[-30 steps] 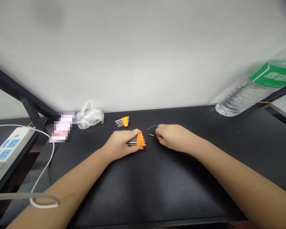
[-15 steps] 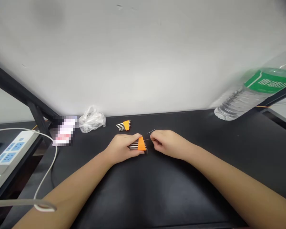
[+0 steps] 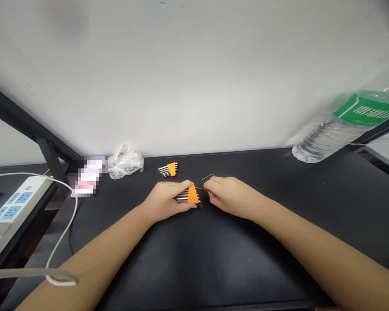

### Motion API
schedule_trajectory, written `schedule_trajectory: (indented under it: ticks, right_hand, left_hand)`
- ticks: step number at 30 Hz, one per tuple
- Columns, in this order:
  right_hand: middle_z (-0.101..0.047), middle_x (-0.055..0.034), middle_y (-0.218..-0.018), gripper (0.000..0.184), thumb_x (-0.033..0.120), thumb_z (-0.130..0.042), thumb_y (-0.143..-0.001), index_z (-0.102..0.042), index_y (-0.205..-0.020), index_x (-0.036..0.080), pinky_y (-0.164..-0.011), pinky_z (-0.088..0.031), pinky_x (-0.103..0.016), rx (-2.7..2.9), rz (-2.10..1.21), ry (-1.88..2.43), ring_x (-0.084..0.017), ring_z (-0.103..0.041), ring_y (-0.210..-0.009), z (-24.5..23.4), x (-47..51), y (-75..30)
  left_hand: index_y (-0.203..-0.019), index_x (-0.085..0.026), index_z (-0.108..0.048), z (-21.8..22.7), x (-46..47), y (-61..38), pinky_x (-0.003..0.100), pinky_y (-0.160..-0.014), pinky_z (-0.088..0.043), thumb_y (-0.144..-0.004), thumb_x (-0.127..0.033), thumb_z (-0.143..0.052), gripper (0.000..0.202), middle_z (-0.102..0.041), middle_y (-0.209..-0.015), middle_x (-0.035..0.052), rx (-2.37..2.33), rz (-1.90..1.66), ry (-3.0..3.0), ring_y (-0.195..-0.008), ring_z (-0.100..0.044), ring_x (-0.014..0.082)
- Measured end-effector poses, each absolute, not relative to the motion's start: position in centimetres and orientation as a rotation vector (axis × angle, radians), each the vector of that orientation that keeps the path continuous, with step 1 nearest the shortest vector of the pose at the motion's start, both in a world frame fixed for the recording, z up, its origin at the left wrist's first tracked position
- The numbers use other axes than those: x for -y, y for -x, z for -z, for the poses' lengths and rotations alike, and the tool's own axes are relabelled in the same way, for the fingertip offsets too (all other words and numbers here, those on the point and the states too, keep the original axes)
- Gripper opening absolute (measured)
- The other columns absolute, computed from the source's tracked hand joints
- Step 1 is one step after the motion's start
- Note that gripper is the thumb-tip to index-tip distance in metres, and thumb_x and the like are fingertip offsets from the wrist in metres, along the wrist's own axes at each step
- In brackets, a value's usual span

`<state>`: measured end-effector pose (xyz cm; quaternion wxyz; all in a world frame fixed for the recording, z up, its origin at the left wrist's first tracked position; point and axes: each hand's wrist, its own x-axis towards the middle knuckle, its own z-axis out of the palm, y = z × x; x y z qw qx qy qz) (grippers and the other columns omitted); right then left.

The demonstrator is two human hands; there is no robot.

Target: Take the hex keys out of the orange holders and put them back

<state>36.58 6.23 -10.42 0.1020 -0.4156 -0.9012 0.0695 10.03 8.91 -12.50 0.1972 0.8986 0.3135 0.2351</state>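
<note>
My left hand (image 3: 168,199) is closed round an orange holder (image 3: 192,194) full of several silver hex keys, pressing it on the black table (image 3: 214,255). My right hand (image 3: 227,194) pinches a thin hex key, its tip right against the holder's upper right edge. One more thin bent hex key (image 3: 208,176) lies loose on the table just behind my right hand. A second orange holder with hex keys (image 3: 169,169) lies further back, untouched.
A crumpled clear plastic bag (image 3: 125,161) and a blurred pink-white packet (image 3: 89,177) lie at the back left by the wall. A water bottle with a green label (image 3: 343,125) stands at the right. A white power strip (image 3: 13,205) and cable (image 3: 63,233) are at left.
My right hand has moved left with the thin hex key, from a gap away to right against the orange holder. My left hand has kept its hold.
</note>
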Motion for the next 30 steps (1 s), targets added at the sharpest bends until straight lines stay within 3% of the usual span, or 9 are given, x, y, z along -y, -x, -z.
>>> schedule_trajectory:
  ticks: [14,24,30]
  right_hand:
    - [-0.056,-0.0035,-0.077,0.013,0.005,-0.05,-0.088,-0.053,-0.085,0.018,-0.054,-0.02,-0.032,2.857,0.159,1.24,-0.013,-0.041,-0.054,9.3,-5.1,-36.0]
    - [-0.057,-0.0039,-0.076,0.012,0.008,-0.051,-0.09,-0.053,-0.084,0.018,-0.054,-0.021,-0.031,2.857,0.139,1.261,-0.013,-0.042,-0.053,9.1,-5.1,-36.2]
    - [-0.058,-0.0044,-0.077,0.011,0.008,-0.052,-0.091,-0.053,-0.085,0.018,-0.055,-0.019,-0.032,2.868,0.171,1.249,-0.013,-0.042,-0.053,9.2,-5.0,-36.1]
  left_hand:
    - [-0.127,-0.023,-0.061,12.7,-9.0,-10.2,0.025,-0.077,-0.051,-0.087,-0.055,-0.071,0.053,-0.074,-0.094,0.0015,-0.864,-0.636,-2.564,-0.079,-0.07,0.0154]
    - [-0.13,-0.022,-0.061,13.2,-9.0,-10.1,0.027,-0.078,-0.051,-0.087,-0.056,-0.071,0.055,-0.075,-0.097,0.003,-0.851,-0.67,-2.565,-0.08,-0.07,0.0159]
    - [-0.129,-0.021,-0.063,13.2,-9.1,-10.1,0.027,-0.071,-0.05,-0.088,-0.057,-0.07,0.056,-0.074,-0.086,0.003,-0.833,-0.685,-2.609,-0.075,-0.069,0.0163]
